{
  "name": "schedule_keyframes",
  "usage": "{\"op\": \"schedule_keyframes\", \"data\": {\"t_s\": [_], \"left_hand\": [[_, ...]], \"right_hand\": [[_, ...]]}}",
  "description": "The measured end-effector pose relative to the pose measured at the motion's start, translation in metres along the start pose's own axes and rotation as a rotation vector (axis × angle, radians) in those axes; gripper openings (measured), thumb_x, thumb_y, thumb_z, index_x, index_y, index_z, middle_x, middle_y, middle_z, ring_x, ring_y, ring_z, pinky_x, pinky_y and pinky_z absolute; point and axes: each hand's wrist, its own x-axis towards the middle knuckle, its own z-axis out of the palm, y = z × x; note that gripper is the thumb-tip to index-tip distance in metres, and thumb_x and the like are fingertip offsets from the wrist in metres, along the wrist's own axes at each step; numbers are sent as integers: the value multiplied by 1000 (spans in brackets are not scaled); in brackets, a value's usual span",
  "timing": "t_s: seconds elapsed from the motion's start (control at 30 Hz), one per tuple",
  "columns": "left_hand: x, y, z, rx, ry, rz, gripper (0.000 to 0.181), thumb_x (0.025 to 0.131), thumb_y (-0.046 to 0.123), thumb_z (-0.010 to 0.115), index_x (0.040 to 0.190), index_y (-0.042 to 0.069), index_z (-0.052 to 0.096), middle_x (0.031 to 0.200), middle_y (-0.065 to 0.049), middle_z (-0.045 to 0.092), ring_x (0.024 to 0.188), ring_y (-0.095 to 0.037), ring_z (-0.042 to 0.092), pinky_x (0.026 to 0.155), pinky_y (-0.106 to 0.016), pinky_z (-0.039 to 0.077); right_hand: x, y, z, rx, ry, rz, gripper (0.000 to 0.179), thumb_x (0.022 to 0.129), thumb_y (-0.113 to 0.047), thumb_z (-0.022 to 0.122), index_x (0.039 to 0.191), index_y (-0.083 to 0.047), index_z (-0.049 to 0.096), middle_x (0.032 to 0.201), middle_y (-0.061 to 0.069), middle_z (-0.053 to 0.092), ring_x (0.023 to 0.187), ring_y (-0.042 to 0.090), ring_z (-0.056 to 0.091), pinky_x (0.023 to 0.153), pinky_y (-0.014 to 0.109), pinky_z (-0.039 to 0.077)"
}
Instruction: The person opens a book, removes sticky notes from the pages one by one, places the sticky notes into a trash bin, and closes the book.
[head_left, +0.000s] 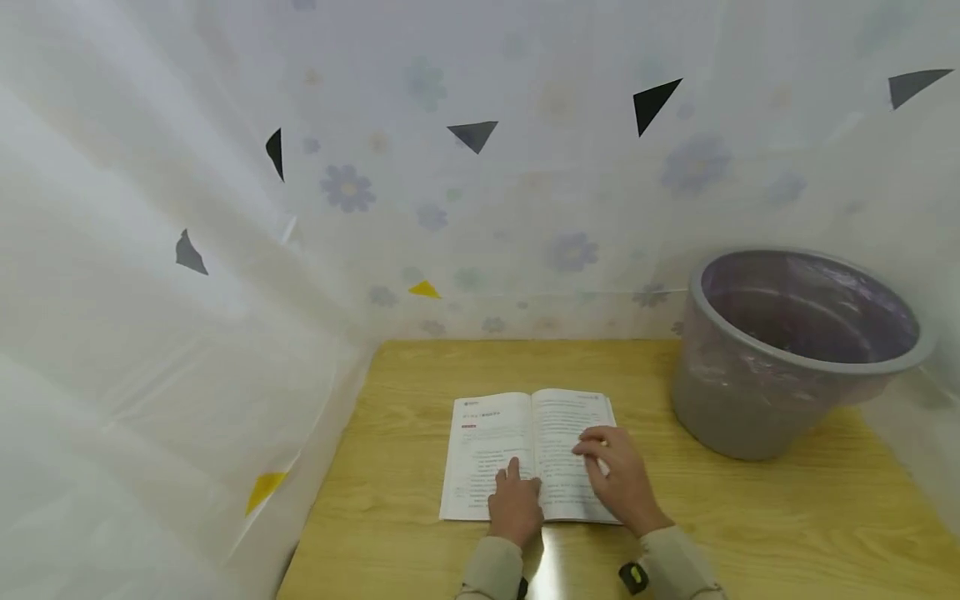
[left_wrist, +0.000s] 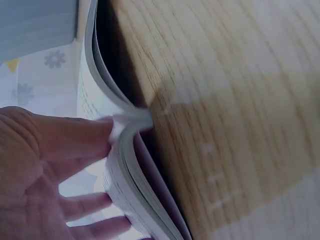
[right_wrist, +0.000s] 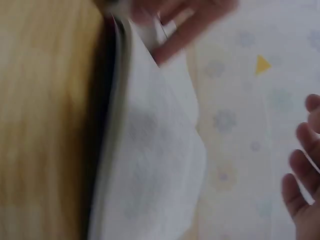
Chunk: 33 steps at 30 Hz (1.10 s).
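Note:
An open book (head_left: 491, 442) with printed pages lies on the wooden table. My left hand (head_left: 516, 504) rests on it near the lower end of the fold, fingers spread over the left page. In the left wrist view the thumb (left_wrist: 75, 136) touches the book at its fold. Over the right page is my right hand (head_left: 617, 475), its fingers loosely bent and holding nothing. The right wrist view shows these fingers (right_wrist: 304, 167) apart from the pages (right_wrist: 155, 145), which look blurred there.
A large grey bucket (head_left: 738, 408) stands at the right of the wooden table (head_left: 382, 500). Behind and to the left hangs a pale flowered sheet (head_left: 517, 192) with black, grey and yellow patches. A dark device (head_left: 633, 577) sits at the right wrist.

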Motion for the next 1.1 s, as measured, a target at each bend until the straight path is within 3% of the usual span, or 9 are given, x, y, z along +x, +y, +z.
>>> {"op": "schedule_keyframes", "data": {"t_s": [0.1,0.2,0.37,0.53,0.7,0.8,0.9,1.0,1.1], "left_hand": [[-5,-7,0,-71,25,29,27,80,13,71,106,14,78,145,-15,53,126,-38,53,81,-58,54],[-7,-16,-2,-87,59,67,23,81,16,71,102,15,78,143,-15,56,126,-39,55,82,-58,55],[-10,-23,2,-86,75,116,24,82,20,72,106,16,76,144,-14,56,128,-39,55,87,-57,55],[-11,-27,5,-93,76,119,27,82,21,73,109,17,74,145,-13,55,130,-38,54,86,-59,54],[-11,-38,5,-174,91,142,25,85,21,68,109,14,74,141,-13,59,129,-36,55,92,-57,53],[-11,-49,4,-234,138,52,22,87,21,66,105,10,73,127,-11,65,119,-32,60,93,-53,52],[-11,-61,1,-265,208,-160,27,89,23,66,109,5,69,119,-13,63,116,-33,57,94,-54,49],[-12,-72,1,-265,256,-353,43,90,26,65,122,-3,61,128,-23,57,123,-40,51,100,-59,44],[-13,-73,4,-254,258,-418,59,93,31,63,133,-10,51,140,-34,46,134,-48,42,106,-65,38]], "right_hand": [[-22,-20,32,-1,-255,61,18,79,-1,76,90,-16,75,101,3,69,96,23,62,85,40,52],[-27,-33,49,-17,-375,106,15,80,-7,77,92,-16,75,104,3,69,98,24,63,87,44,53],[-31,-37,55,-36,-429,171,14,80,-9,77,92,-17,75,103,2,70,97,24,63,87,44,53],[-32,-35,59,-51,-475,213,14,81,-11,75,93,-18,75,104,1,70,99,21,62,87,43,53],[-36,-34,64,-66,-519,241,13,82,-11,74,94,-16,74,106,4,70,102,27,63,87,48,53],[-39,-36,66,-118,-606,241,18,82,-15,74,99,-15,72,113,5,68,109,30,60,87,50,52],[-42,-40,66,-147,-711,245,29,81,-20,74,108,-14,69,124,7,64,120,32,56,91,53,50],[-44,-43,64,-139,-774,270,39,80,-22,74,117,-13,65,135,10,60,129,34,52,100,58,45],[-43,-43,63,-119,-805,277,44,80,-23,75,122,-13,63,141,9,59,135,35,49,106,62,40]]}}
